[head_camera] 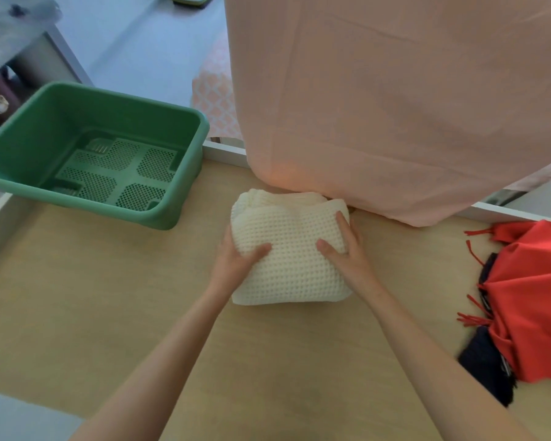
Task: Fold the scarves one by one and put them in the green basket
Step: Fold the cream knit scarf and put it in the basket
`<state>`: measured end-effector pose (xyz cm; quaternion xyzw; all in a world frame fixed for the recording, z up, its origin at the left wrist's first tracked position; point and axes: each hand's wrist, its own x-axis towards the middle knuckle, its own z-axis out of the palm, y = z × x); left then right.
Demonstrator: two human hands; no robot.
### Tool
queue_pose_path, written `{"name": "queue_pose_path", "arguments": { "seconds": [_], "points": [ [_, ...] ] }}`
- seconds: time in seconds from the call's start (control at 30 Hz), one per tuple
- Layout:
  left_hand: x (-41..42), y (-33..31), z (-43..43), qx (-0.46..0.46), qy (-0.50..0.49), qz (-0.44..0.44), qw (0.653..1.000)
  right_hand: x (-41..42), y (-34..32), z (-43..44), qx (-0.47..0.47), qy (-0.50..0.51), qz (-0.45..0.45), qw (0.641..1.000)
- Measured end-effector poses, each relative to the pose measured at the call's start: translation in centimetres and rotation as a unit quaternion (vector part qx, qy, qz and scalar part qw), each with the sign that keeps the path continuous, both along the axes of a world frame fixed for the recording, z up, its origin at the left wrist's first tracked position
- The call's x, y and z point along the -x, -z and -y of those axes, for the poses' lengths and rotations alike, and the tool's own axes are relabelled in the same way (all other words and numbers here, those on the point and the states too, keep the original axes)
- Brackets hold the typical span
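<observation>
the cream scarf mid-frame is chunky waffle-knit cloth, matt. green basket upper left is smooth plastic, perforated floor. table looks like pale matt wood. red scarf at right is smooth woven cloth with fringe.
</observation>
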<state>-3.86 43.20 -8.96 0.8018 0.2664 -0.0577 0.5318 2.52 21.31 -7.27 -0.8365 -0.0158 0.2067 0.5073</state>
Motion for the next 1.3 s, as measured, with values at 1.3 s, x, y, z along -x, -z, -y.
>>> {"name": "queue_pose_path", "arguments": {
  "seconds": [1.3],
  "points": [
    [7.1, -3.1, -3.4, 0.246, -0.105, -0.083, 0.960, 9.0, -0.9, -2.4, -0.144, 0.050, -0.174, 0.973]
  ]
}}
